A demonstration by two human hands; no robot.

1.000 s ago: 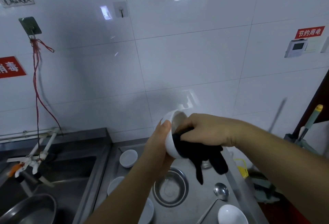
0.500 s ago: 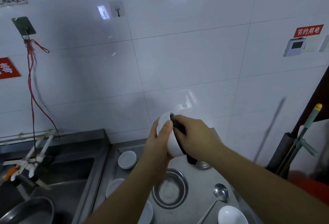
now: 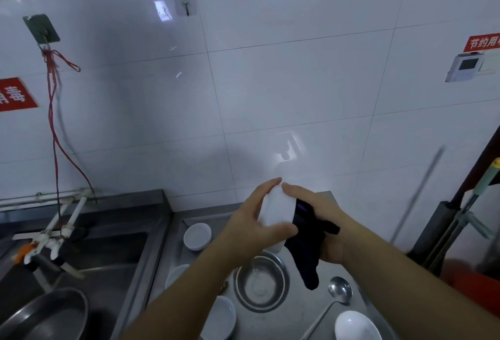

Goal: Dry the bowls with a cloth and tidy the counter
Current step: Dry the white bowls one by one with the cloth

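At far left, a sunken steel sink (image 3: 89, 247) holds a large steel basin (image 3: 46, 315) in its near corner, with a white tap assembly (image 3: 51, 234) reaching over it from the wall and a red cord (image 3: 54, 123) hanging from a wall hook (image 3: 41, 28) above. Right of the sink lies the steel table (image 3: 349, 280). On it, from left to right: a small white bowl (image 3: 197, 236) near the back; two further white bowls (image 3: 176, 274) (image 3: 220, 318) partly hidden by the left forearm; a round steel bowl (image 3: 261, 284) at the centre; a steel ladle (image 3: 339, 287) with its handle running toward the viewer; and a white bowl (image 3: 357, 326) at the near right edge. Above the steel bowl, clear of the table, the left hand (image 3: 251, 224) grips the held white bowl (image 3: 276, 209), tilted on its side: its fingers are curled round the rim, thumb below and fingertips at the upper edge. The right hand (image 3: 322, 220) presses a dark cloth (image 3: 305, 245) against the open side of that bowl, its fingers clamped on the cloth, with the forefinger extended along the bowl's upper rim, almost meeting the left fingertips. A loose tail of the cloth hangs down over the table between the steel bowl and the ladle. At far right, mop handles (image 3: 465, 220) lean against the wall beside an orange container (image 3: 470, 280). White tiles carrying paper labels and red signs form the background.
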